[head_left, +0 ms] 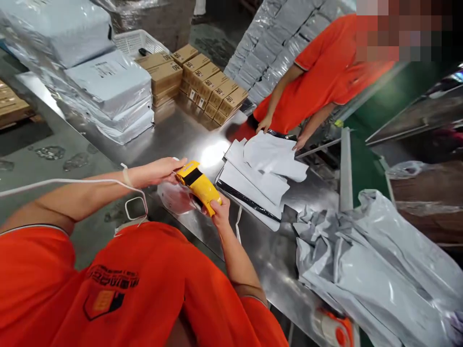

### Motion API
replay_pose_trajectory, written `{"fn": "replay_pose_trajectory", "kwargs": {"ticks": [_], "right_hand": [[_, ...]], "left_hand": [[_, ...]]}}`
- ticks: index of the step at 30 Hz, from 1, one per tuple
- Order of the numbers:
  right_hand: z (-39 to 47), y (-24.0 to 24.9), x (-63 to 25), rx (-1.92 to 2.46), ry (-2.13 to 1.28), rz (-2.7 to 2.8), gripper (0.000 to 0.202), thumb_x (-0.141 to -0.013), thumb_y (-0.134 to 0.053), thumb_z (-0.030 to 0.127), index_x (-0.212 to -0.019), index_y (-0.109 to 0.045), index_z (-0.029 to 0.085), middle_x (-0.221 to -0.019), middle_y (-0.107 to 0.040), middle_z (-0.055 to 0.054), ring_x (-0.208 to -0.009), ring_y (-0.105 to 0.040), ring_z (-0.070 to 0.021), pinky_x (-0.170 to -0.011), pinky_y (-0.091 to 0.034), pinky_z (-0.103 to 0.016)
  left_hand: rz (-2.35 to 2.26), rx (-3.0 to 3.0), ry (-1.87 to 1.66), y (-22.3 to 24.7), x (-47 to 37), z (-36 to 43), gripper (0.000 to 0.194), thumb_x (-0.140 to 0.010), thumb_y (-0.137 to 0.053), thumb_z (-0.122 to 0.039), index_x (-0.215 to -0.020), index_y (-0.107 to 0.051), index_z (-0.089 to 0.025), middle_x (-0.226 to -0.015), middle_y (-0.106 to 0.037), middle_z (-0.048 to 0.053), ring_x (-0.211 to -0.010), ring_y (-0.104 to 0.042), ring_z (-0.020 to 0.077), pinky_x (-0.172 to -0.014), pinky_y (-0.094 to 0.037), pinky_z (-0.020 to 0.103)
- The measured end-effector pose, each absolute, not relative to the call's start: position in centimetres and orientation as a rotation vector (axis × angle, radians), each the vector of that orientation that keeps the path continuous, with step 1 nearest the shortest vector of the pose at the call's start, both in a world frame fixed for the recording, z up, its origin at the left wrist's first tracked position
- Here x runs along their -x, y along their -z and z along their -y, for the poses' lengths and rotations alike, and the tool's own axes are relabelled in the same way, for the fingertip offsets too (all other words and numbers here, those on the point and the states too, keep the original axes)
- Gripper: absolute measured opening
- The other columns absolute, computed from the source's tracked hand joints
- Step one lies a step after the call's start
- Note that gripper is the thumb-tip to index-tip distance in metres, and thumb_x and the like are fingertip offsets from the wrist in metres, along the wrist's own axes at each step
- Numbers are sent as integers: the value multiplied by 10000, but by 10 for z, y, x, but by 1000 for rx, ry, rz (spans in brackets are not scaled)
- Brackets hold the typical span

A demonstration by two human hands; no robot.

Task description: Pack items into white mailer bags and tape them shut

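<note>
A yellow handheld device [204, 187] with a black band is held between my two hands over the near edge of the metal table. My left hand [167, 169] grips its upper left end. Its lower right end is in my right hand [220, 210], the thumb lying on top. A clear, reddish plastic item [175, 197] shows below the device, partly hidden by it. To the right of the device lie overlapping white mailer bags [249, 185], one with a black strip along its edge.
The metal table [162, 137] bears wrapped white stacks [112, 82], brown boxes [202, 77] and a white basket [139, 42]. Across it, a person in orange [307, 86] touches the bags. Grey bags [376, 255] and an orange tape dispenser [338, 330] lie right. A white cord [72, 181] crosses my left arm.
</note>
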State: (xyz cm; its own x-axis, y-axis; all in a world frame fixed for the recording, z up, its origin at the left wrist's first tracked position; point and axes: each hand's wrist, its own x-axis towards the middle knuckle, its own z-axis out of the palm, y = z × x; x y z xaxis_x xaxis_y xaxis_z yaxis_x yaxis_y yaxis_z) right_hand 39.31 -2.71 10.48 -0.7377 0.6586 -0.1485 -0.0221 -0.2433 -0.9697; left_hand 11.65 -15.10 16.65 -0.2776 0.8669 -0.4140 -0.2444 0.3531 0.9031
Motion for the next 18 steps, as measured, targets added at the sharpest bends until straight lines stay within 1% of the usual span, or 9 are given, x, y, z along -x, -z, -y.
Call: {"fn": "replay_pose_trajectory", "kwargs": {"ticks": [2, 3, 4, 6, 8, 10, 14, 16, 18], "right_hand": [[26, -107, -391, 771, -2032, 1585, 529, -673, -999, 660, -863, -749, 235, -576, -667, 6, -403, -558, -177, -396, -430, -286], [25, -108, -390, 777, -2031, 1589, 546, -657, -1005, 673, -852, -742, 236, -568, -661, 3, -400, -557, -179, -393, -425, -288], [25, -110, -389, 785, -2030, 1591, 562, -643, -1011, 684, -845, -739, 236, -565, -658, 1, -399, -559, -180, -393, -424, -288], [25, -114, -387, 805, -2034, 1597, 588, -619, -1021, 704, -843, -740, 238, -572, -663, 1, -403, -563, -179, -397, -436, -291], [25, -117, -388, 835, -2036, 1614, 600, -622, -1016, 723, -865, -753, 241, -582, -672, 3, -413, -563, -176, -402, -450, -292], [23, -121, -392, 875, -2024, 1635, 591, -651, -1006, 723, -895, -772, 238, -592, -680, 0, -424, -558, -175, -410, -463, -297], [18, -127, -403, 929, -2044, 1670, 549, -680, -1027, 677, -880, -783, 227, -570, -678, -5, -422, -558, -181, -413, -490, -307], [15, -129, -403, 933, -2069, 1684, 548, -682, -1043, 672, -866, -783, 226, -560, -679, 4, -418, -566, -177, -411, -498, -295], [13, -131, -399, 940, -2076, 1690, 560, -684, -1048, 688, -860, -786, 225, -569, -695, 5, -416, -581, -176, -400, -494, -283]], "left_hand": [[-1383, -490, -1226, -167, -130, 147, 439, -879, -986, -589, -842, -818, -185, -802, -786, 82, -842, -810, 266, -749, -639, 324], [-1367, -461, -1238, -167, -136, 144, 365, -843, -1004, -494, -807, -809, -187, -778, -780, 75, -816, -800, 261, -742, -635, 326], [-1378, -452, -1251, -166, -141, 141, 298, -830, -991, -412, -777, -804, -186, -756, -773, 72, -780, -783, 251, -729, -624, 328], [-1460, -458, -1272, -165, -143, 137, 195, -850, -921, -281, -735, -804, -177, -715, -754, 67, -694, -717, 209, -694, -566, 319], [-1601, -486, -1286, -166, -134, 133, 200, -897, -859, -192, -708, -798, -168, -687, -725, 50, -640, -625, 155, -674, -481, 301], [-1744, -470, -1330, -168, -110, 130, 234, -956, -829, -154, -725, -793, -164, -665, -682, 16, -640, -545, 120, -685, -417, 289], [-1985, -313, -1377, -166, -41, 133, 226, -1093, -791, -181, -870, -794, -143, -600, -529, -47, -636, -425, 112, -715, -384, 284], [-2044, -245, -1342, -156, -17, 141, 228, -1125, -791, -184, -906, -780, -123, -597, -501, -56, -626, -407, 108, -715, -391, 286], [-2070, -218, -1301, -140, -9, 149, 247, -1143, -784, -185, -908, -762, -115, -618, -521, -50, -627, -419, 99, -720, -414, 285]]}}
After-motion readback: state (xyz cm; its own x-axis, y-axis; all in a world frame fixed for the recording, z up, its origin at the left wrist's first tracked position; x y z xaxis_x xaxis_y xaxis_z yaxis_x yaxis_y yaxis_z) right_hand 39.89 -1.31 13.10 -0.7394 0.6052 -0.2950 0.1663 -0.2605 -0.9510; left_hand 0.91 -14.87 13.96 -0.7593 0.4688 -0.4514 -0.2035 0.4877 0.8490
